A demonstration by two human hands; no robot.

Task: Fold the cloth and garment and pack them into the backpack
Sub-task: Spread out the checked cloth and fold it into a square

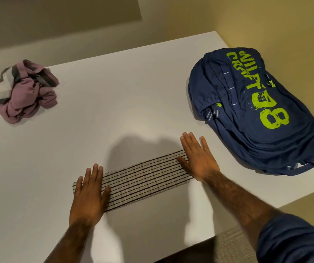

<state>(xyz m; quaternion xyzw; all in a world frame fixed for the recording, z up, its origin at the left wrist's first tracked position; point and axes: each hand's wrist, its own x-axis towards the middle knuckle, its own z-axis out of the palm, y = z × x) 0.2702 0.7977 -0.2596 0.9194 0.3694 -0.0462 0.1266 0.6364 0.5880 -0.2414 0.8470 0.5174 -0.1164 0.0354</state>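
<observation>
We press the striped cloth flat on the table, fingers straight, left hand on its near end, right hand on its far end, its length slanting toward the backpack.

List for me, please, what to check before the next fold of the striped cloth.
1. Striped cloth lies flat as a narrow strip: ok.
2. Left hand flat on the cloth's left end: ok.
3. Right hand flat on the cloth's right end: ok.
4. Pink garment folded: not ok, it lies crumpled at the far left.
5. Backpack open for packing: cannot tell.
</observation>
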